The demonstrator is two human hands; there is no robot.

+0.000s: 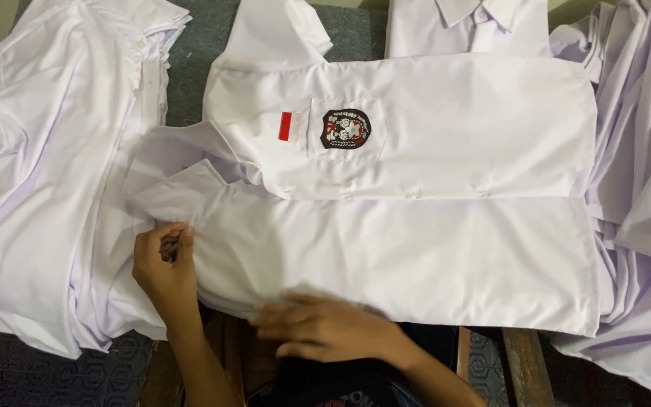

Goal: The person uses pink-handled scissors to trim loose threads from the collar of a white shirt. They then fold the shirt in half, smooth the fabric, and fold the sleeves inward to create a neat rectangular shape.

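Pinching the white shirt [416,256] near its collar with my closed left hand [166,264] while my open right hand [325,328] lies flat on the hem just beside it, I risk dragging fresh creases across the fabric.

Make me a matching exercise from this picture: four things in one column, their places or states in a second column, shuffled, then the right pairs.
1. left hand
2. right hand
3. dark badge
4. red and white patch

A. on the chest pocket
B. flat on the shirt's near edge
C. pinching fabric by the collar
D. just collar-side of the pocket

Pairs: 1-C, 2-B, 3-A, 4-D
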